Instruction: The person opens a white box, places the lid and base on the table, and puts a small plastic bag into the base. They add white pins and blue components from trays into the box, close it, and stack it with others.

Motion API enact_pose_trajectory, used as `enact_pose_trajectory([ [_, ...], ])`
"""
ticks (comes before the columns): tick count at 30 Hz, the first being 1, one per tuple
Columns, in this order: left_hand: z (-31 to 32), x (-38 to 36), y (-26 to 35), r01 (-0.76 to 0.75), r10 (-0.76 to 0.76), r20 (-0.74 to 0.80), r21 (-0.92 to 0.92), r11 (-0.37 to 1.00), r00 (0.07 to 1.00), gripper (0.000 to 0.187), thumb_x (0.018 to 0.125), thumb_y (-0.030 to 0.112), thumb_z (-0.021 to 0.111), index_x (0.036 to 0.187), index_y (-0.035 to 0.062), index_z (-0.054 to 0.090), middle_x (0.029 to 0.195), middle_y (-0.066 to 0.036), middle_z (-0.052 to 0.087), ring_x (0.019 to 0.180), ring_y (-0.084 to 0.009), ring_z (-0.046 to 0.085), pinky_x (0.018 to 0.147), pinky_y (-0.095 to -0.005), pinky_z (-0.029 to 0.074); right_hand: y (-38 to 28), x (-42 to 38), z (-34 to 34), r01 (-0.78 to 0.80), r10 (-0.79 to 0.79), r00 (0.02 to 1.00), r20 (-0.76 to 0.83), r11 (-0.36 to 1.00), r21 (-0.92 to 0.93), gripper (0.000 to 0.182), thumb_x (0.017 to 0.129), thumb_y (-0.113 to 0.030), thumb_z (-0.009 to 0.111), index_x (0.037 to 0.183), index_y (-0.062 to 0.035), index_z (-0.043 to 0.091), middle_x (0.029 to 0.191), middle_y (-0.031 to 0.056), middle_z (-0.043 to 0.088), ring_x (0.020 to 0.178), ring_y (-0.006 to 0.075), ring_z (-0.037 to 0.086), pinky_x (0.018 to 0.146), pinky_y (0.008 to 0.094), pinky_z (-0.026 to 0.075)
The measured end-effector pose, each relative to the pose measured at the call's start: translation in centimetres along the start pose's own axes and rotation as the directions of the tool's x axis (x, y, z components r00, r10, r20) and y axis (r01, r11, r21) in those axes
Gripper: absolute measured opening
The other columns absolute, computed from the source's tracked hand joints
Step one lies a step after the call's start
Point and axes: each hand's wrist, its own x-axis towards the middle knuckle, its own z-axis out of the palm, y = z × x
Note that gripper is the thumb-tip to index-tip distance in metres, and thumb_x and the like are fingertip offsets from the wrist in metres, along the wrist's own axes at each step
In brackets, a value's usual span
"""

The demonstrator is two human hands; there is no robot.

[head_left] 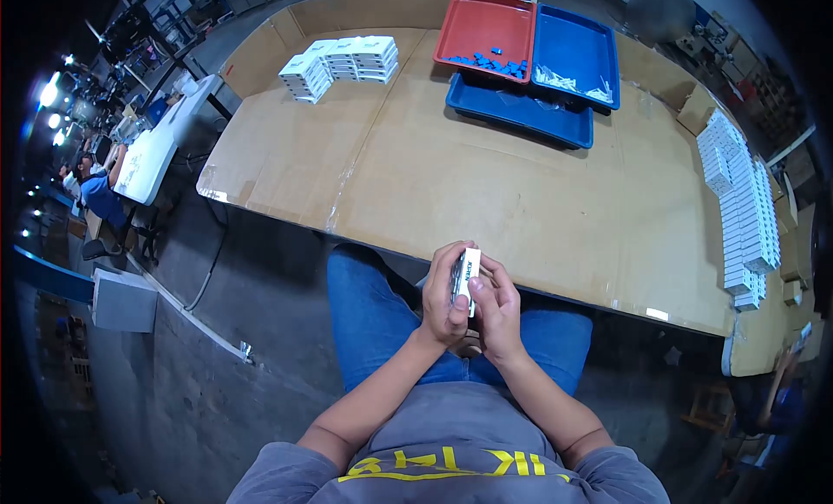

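Observation:
Both hands grip a small white box (472,268) with dark lettering on its narrow side, held on edge above my lap just off the table's front edge. My left hand (441,300) wraps round its left side, thumb near the lower end. From the right, my right hand (498,309) presses its thumb on the lettered side, with the fingers curled round the far end. Something dark shows at the box's left face, but I cannot make out what it is.
Stacks of white boxes (338,60) stand at the table's back left, and more (737,205) on the right. A red tray (486,27) holds blue pieces; a blue tray (574,49) holds white pieces. Another blue tray (516,115) lies below. A person (102,196) sits far left.

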Motion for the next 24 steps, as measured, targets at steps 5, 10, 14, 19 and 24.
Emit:
enact_pose_trajectory([
  [5, 0.4, -0.3, -0.4, 0.031, -0.035, -0.031, -0.117, 0.993, 0.999, 0.084, 0.097, 0.06, 0.038, 0.139, -0.0125, 0.05, 0.136, -0.026, 0.057, 0.125, -0.0331, 0.059, 0.107, -0.0423, 0.047, 0.0, 0.0, -0.3, 0.025, -0.024, 1.0, 0.019, 0.997, -0.068, 0.051, 0.104, -0.01, 0.061, 0.148, 0.0079, 0.045, 0.138, 0.0217, 0.062, 0.127, 0.0219, 0.061, 0.107, 0.0342, 0.05],
  [10, 0.0, -0.1, 0.1, 0.084, -0.084, 0.009, -0.171, 0.982, 0.996, 0.081, 0.097, 0.057, 0.037, 0.139, -0.0119, 0.05, 0.138, -0.026, 0.057, 0.127, -0.0327, 0.058, 0.109, -0.0419, 0.045, -0.3, 0.1, -0.7, 0.021, -0.018, 0.999, 0.039, 0.995, -0.095, 0.049, 0.104, -0.008, 0.061, 0.148, 0.0088, 0.045, 0.138, 0.0214, 0.062, 0.126, 0.0218, 0.062, 0.105, 0.0332, 0.051],
  [14, -0.1, -0.1, 0.0, 0.161, -0.159, 0.029, -0.203, 0.966, 0.987, 0.082, 0.096, 0.059, 0.038, 0.139, -0.0105, 0.051, 0.136, -0.024, 0.058, 0.127, -0.0316, 0.059, 0.109, -0.0412, 0.045, -0.2, 0.6, -1.7, -0.023, 0.029, 0.997, 0.065, 0.996, -0.085, 0.048, 0.104, -0.008, 0.061, 0.148, 0.0072, 0.046, 0.135, 0.0195, 0.065, 0.118, 0.0187, 0.065, 0.094, 0.0301, 0.056],
  [19, 0.0, 0.0, -0.7, 0.168, -0.162, 0.044, -0.178, 0.97, 0.986, 0.082, 0.096, 0.06, 0.039, 0.138, -0.0093, 0.051, 0.134, -0.023, 0.058, 0.124, -0.0297, 0.06, 0.109, -0.0402, 0.045, -0.3, 1.1, -2.2, -0.065, 0.069, 0.996, 0.059, 0.996, -0.054, 0.047, 0.104, -0.01, 0.062, 0.147, 0.0052, 0.047, 0.129, 0.0171, 0.068, 0.109, 0.0152, 0.067, 0.085, 0.0277, 0.058],
  [24, 0.3, 0.3, -0.4, 0.235, -0.227, 0.061, -0.188, 0.954, 0.972, 0.08, 0.096, 0.059, 0.038, 0.138, -0.0088, 0.051, 0.133, -0.021, 0.059, 0.122, -0.0282, 0.06, 0.107, -0.0381, 0.046, -0.8, 1.6, -2.5, -0.118, 0.12, 0.992, 0.042, 0.992, -0.05, 0.046, 0.104, -0.01, 0.062, 0.145, 0.0035, 0.049, 0.126, 0.0164, 0.07, 0.1, 0.0149, 0.07, 0.08, 0.0291, 0.061],
])
